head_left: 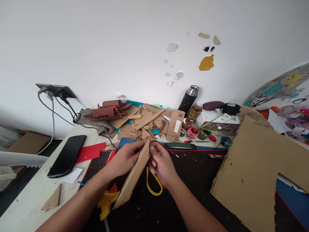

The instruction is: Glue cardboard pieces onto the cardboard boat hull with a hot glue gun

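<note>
My left hand (125, 158) and my right hand (161, 162) both pinch the far end of a long, narrow piece of brown cardboard (134, 175). The piece is folded along its length and slopes down toward me over a black cutting mat (193, 170). Its pointed tip sits between my fingertips. Just under my right hand lie yellow-handled scissors (153, 187). A yellow glue gun (107, 201) lies below my left forearm, partly hidden by the cardboard.
A black phone (67, 155) and red paper (90, 151) lie on the white table at left. A heap of cardboard scraps (145, 122) and a brown model boat (106, 112) sit at the back. A black flask (188, 99), paint pots (193, 131) and a large cardboard sheet (256, 174) stand right.
</note>
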The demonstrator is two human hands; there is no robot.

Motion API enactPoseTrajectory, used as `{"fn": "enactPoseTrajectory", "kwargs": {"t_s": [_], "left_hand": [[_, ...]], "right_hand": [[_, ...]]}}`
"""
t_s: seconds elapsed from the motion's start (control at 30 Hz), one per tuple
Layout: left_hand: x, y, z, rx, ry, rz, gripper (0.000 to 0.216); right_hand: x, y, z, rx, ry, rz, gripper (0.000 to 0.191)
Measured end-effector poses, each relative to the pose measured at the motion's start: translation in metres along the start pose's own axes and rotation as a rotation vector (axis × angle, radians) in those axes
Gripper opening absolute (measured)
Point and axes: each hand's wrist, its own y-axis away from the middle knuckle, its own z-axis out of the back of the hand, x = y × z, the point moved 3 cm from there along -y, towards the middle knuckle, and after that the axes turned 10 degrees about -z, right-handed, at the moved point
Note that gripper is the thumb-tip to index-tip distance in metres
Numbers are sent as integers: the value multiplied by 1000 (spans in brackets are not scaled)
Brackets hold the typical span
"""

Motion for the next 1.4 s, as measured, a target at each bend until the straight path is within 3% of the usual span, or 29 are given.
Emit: {"fn": "enactPoseTrajectory", "kwargs": {"t_s": [0.33,0.63,0.83,1.0,1.17,1.4], "left_hand": [[1,-5,-4,-62,100,17,46],[11,-2,13,-351,-319,-14,46],[6,3,8,-453,-433,-68,42],[3,5,0,-441,-397,-8,48],[4,4,-1,-396,-313,-69,44],[1,3,9,-356,-411,-22,18]], "right_hand": [[-1,-1,0,-23,-30,-6,51],[2,0,4,-116,54,55,61],[-4,5,1,-7,261,120,67],[-10,11,-3,-15,549,260,52],[-4,14,-5,-119,731,284,24],[-4,10,0,-123,673,243,29]]}}
